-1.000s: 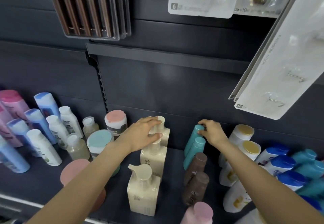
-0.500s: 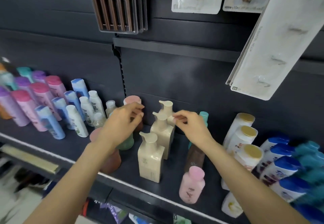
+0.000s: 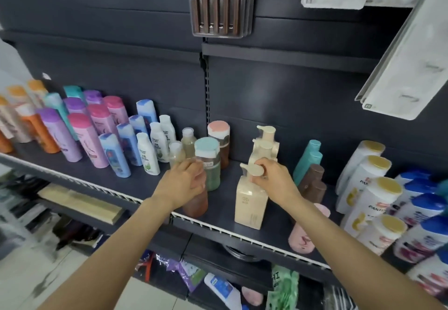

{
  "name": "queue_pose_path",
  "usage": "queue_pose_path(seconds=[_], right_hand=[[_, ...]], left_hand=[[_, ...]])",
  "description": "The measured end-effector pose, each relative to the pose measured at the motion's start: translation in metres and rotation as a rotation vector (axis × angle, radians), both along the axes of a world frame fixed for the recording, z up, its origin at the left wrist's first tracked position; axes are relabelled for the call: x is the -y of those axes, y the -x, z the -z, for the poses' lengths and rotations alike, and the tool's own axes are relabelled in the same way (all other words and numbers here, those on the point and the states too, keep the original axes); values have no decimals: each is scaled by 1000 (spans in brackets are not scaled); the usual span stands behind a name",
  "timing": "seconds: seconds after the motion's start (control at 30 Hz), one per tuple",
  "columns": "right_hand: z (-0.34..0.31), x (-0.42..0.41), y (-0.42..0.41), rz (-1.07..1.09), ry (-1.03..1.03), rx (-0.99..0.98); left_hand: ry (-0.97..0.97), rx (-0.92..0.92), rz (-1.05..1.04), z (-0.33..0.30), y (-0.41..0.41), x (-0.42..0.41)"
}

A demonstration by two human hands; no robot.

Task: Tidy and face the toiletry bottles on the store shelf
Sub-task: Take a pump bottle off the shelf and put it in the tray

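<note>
Since half a second ago both hands have come forward to the front row. Left hand (image 3: 180, 183) now wraps the reddish-brown bottle (image 3: 196, 201) at 7 o'clock of centre; right hand (image 3: 274, 181) pinches the pump head of the front cream pump bottle (image 3: 251, 203) near the shelf (image 3: 135, 181) edge. Facing looks underway.

On the dark shelf (image 3: 135, 183), the left hand (image 3: 180, 183) closes its grip over the top of a reddish-brown bottle (image 3: 196, 203) at the front edge, just in front of a green bottle with a pale blue cap (image 3: 209, 164). The right hand (image 3: 275, 180) clasps the pump head of the front cream pump bottle (image 3: 251, 203), with two more cream pump bottles (image 3: 265, 143) lined up behind it. Teal bottles (image 3: 308, 159) and brown bottles (image 3: 312, 183) stand just to the right.
</note>
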State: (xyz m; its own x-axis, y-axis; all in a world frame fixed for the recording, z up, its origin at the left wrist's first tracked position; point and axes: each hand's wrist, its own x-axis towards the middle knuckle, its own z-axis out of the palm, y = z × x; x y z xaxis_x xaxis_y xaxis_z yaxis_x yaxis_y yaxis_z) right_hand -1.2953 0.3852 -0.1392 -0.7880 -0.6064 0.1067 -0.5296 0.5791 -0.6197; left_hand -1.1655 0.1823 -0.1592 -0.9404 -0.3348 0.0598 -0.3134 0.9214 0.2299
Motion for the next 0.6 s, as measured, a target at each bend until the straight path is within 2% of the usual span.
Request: queue_pose_path(seconds=[0.23,0.33,0.47,0.6], right_hand=[[0,14,-21,120,36,9],[-2,12,-32,163,120,18],[-16,9,-41,230,295,57],[-37,8,-41,220,446,76]], left_hand=[[77,64,93,6,-2,16],[3,24,93,5,-1,18],[-91,-131,120,3,1,15],[-373,-243,160,3,6,2]])
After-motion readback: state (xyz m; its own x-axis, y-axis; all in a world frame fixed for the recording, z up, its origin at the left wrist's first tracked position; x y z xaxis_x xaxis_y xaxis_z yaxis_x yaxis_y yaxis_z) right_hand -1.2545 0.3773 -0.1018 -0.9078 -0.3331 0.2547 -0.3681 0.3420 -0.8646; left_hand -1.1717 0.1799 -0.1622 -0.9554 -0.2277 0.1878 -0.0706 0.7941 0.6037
